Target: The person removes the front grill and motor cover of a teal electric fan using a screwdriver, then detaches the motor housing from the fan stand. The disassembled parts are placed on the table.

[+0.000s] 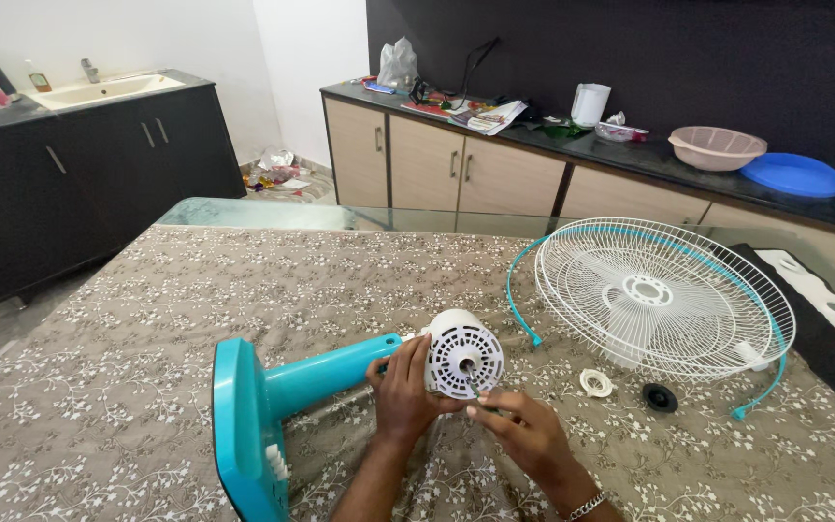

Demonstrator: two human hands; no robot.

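While it lies on its side at the near middle of the patterned-cloth counter [147, 319], the white round plastic fan motor housing [463, 353] shows its vented face and short metal shaft toward the camera.

- Left hand [404, 387]: fingers wrapped around the housing's left side, holding it steady.
- Right hand [524, 430]: fingers pinched narrow just below the shaft; whether a small part sits between them cannot be told.
- Turquoise plastic fan stand with flat base [253, 406]: joined to the housing, stretched out to the left, base on edge.
- White wire fan guard with turquoise rim ring [659, 295]: flat on the counter, to the right, apart from the hands.
- White plastic ring nut [595, 383] and black round cap [659, 396]: loose, between housing and guard.
- Beige bowl [717, 147] and blue lid [791, 174]: on the far cabinet top, well apart.

Step in hand, as judged: work at the motor shaft with the fan stripped of guard and fasteners. Any next move there calls for a firm left-hand brace and fine fingertip control.
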